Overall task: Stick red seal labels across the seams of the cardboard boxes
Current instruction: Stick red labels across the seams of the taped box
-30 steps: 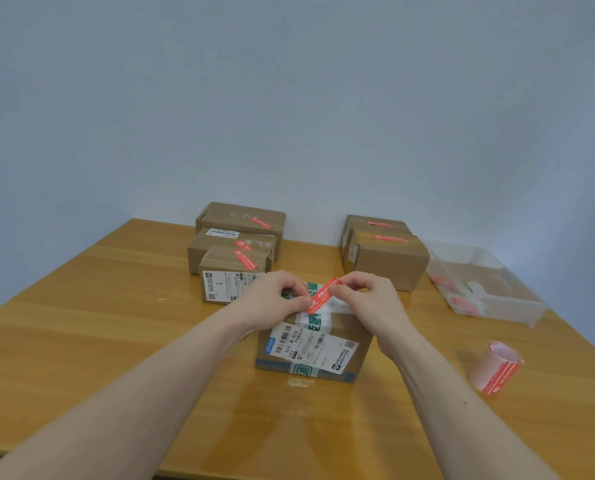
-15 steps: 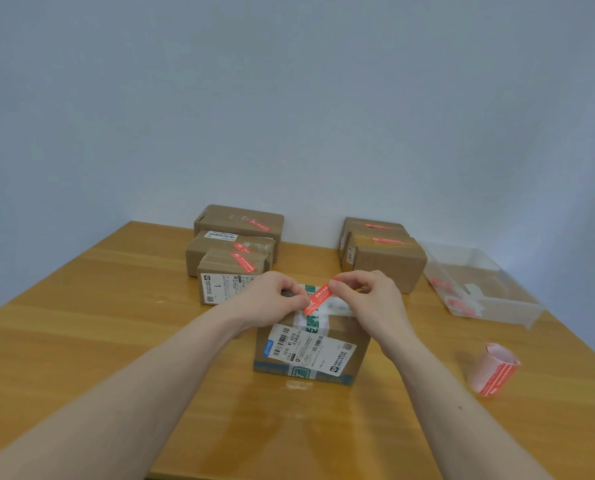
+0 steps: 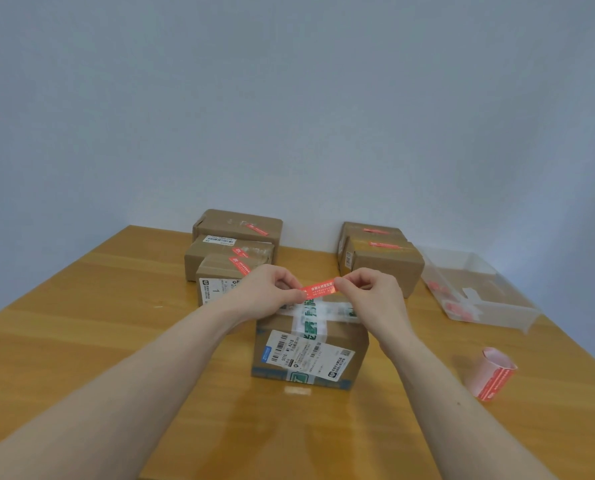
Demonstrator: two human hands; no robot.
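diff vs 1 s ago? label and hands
The red seal label turned from a steep tilt to nearly level, stretched between both hands above the front box. The left hand and right hand kept pinching its ends; nothing let go. The label is not yet stuck down. The boxes behind, label roll and clear tray stayed put.

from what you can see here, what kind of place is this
Probably a small parcel-packing or dispatch desk. Sealed cardboard boxes with shipping slips stand on a wooden table against a bare wall, a roll of red seal labels lies nearby, and both hands hold one red label.
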